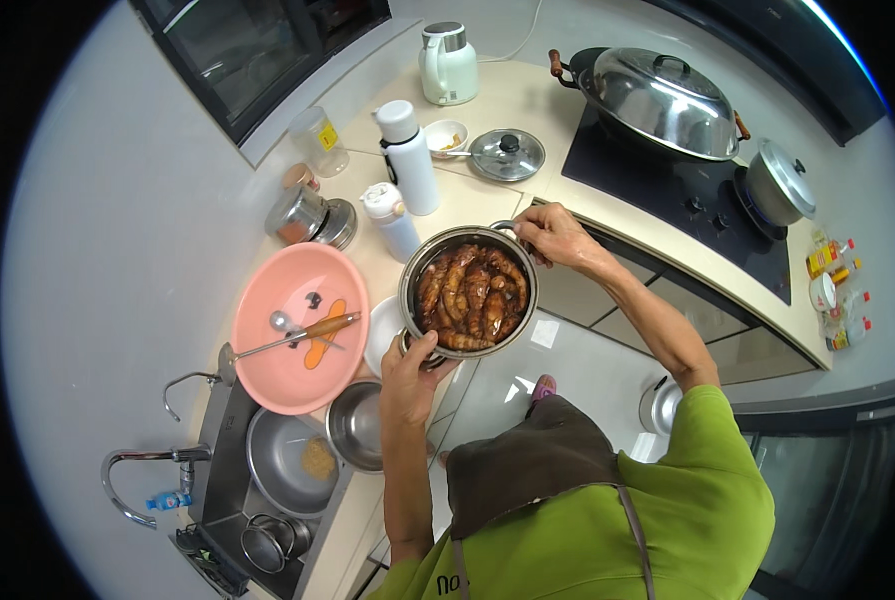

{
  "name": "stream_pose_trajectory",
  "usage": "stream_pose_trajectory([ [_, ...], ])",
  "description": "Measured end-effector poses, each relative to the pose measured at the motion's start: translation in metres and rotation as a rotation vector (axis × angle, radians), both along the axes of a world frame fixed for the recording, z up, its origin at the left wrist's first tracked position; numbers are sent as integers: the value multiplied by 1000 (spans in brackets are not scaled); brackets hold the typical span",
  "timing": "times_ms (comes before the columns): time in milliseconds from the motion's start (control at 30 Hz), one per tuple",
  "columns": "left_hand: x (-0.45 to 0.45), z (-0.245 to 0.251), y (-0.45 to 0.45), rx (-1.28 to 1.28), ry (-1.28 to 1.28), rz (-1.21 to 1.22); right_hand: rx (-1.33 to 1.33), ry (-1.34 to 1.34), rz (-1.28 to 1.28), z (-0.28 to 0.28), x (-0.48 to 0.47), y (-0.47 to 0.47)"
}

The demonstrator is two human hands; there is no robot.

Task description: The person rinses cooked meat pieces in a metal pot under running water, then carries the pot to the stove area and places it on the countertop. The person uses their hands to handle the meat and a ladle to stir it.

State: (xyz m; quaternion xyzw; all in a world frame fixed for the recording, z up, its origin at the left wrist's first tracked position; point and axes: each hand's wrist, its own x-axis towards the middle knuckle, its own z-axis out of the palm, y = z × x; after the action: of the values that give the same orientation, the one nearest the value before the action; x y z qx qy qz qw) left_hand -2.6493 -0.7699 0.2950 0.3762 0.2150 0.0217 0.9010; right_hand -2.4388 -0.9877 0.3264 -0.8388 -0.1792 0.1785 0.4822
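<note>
Between my two hands is a metal pot without its lid, holding several long, dark brown pieces of food in dark liquid. My left hand grips the pot's near-left handle, thumb over the rim. At the far right side of the pot, my right hand is closed on the other handle. The pot is over the counter's edge, partly covering a white dish. A pink plastic basin with a wooden-handled ladle across it lies to the left.
A white bottle and a smaller bottle stand behind the pot, near a glass lid. A lidded wok and a lidded pot are on the cooktop. At lower left, metal bowls sit in and beside the sink.
</note>
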Motion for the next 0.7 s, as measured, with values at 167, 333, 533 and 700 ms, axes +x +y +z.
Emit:
stream_pose_trajectory([
  [167,77,-48,-31,-64,132,-31,-39,-38,-21,-47,66,-40],
  [333,128,-82,-40,73,309,163,15,20,-18,-90,109,-38],
  [533,164,-104,-30,130,384,266,72,88,-66,-131,139,-14],
  [700,190,-128,-14,107,439,320,48,78,-55,-146,165,7],
])
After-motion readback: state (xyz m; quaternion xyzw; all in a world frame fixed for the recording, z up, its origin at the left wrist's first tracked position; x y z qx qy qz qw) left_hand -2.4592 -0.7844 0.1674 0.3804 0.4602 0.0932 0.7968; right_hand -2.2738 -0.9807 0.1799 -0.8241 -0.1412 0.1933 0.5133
